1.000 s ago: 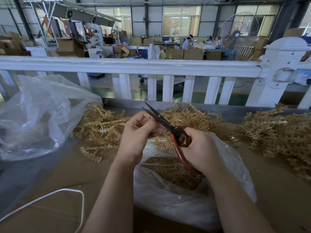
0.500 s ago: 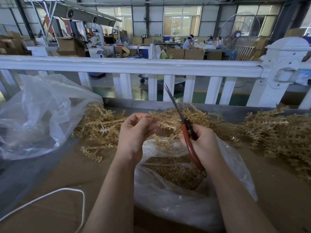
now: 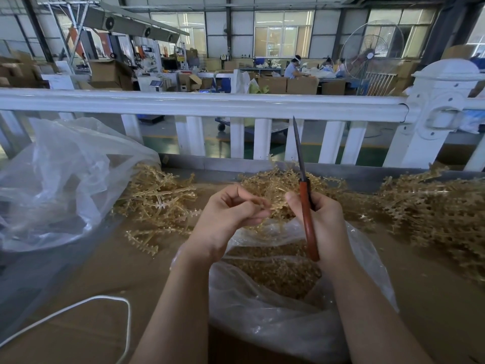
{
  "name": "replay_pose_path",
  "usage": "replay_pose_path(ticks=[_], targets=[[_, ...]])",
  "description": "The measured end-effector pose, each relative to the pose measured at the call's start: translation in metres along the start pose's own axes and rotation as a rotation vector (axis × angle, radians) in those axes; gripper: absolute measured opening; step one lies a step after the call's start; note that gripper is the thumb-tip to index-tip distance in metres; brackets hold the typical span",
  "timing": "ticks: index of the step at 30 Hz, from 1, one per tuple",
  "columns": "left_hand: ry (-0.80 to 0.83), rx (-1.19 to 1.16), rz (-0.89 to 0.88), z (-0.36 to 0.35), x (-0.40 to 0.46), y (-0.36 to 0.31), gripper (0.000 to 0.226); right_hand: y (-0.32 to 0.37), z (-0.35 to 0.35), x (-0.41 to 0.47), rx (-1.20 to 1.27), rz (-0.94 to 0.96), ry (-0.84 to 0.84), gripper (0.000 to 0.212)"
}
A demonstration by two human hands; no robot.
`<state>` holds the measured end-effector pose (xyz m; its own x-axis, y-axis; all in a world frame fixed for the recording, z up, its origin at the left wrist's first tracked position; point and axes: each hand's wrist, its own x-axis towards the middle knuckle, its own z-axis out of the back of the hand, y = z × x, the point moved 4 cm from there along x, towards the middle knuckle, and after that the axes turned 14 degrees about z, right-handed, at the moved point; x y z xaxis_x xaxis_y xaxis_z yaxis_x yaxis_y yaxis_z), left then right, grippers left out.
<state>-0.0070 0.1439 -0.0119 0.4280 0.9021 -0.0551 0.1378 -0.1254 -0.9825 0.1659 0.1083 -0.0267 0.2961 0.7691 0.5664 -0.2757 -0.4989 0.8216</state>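
Presently scissors (image 3: 304,190) point upward, right hand (image 3: 325,222) fingers clamped on them; left hand (image 3: 228,219) pinches sprig (image 3: 273,206); bag (image 3: 262,324) holds gold clippings (image 3: 275,274).

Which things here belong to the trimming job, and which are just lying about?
In the job: left hand pinching a tan sprue piece; right hand gripping the scissors; open bag of cut bits below; sprue piles behind.
Lying about: crumpled clear bag at left, white cord, white railing.
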Motion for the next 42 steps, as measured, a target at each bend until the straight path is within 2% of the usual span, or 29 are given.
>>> replay_pose_path(ticks=[4, 6, 9, 13, 15, 18, 20, 22, 24, 27, 30, 33, 37, 40, 42], targets=[[0.028, 0.082, 0.021, 0.0, -0.001, 0.0, 0.018, 0.0, -0.001, 0.0, -0.015, 0.021, 0.006, 0.031], [0.021, 0.096, 0.017, 0.001, -0.003, -0.003, 0.006, 0.0, -0.001, 0.001, 0.0, 0.04, -0.004, 0.031], [-0.127, 0.171, -0.032, 0.007, -0.002, -0.006, 0.029, -0.001, 0.0, 0.002, 0.016, 0.062, -0.004, 0.032], [-0.193, 0.32, -0.029, 0.009, 0.0, -0.004, 0.026, 0.0, 0.0, 0.002, 0.036, 0.067, -0.019, 0.031], [-0.175, 0.389, 0.003, 0.009, 0.002, -0.003, 0.037, 0.0, 0.001, 0.003, 0.053, 0.052, -0.034, 0.029], [-0.105, 0.282, 0.063, 0.004, 0.002, 0.0, 0.06, 0.002, 0.002, 0.003, 0.085, 0.002, -0.039, 0.026], [-0.143, 0.213, 0.112, 0.005, 0.004, 0.002, 0.079, 0.002, 0.002, 0.003, 0.137, -0.034, -0.032, 0.023], [-0.167, 0.245, 0.13, 0.004, 0.004, 0.002, 0.097, 0.003, 0.003, 0.003, 0.161, -0.055, -0.018, 0.022], [-0.106, 0.264, 0.127, 0.001, 0.004, 0.003, 0.108, 0.005, 0.002, 0.003, 0.153, -0.06, 0.005, 0.021], [0.0, 0.207, 0.179, -0.004, 0.003, 0.005, 0.096, 0.009, 0.0, 0.003, 0.152, -0.045, 0.027, 0.022], [0.073, 0.275, 0.231, -0.008, 0.002, 0.006, 0.052, 0.007, 0.002, 0.004, 0.164, -0.051, -0.008, 0.024], [0.13, 0.312, 0.258, -0.013, 0.0, 0.009, 0.048, 0.007, 0.002, 0.003, 0.178, -0.022, -0.016, 0.031], [0.155, 0.276, 0.213, -0.022, -0.002, 0.005, 0.014, 0.01, -0.001, 0.001, 0.177, 0.002, -0.009, 0.02], [0.102, 0.287, 0.169, -0.022, 0.0, 0.005, 0.009, 0.01, -0.002, 0.002, 0.142, -0.006, -0.014, 0.019], [0.087, 0.291, 0.15, -0.021, 0.001, 0.004, 0.015, 0.011, -0.002, 0.002, 0.145, -0.007, -0.023, 0.02]])
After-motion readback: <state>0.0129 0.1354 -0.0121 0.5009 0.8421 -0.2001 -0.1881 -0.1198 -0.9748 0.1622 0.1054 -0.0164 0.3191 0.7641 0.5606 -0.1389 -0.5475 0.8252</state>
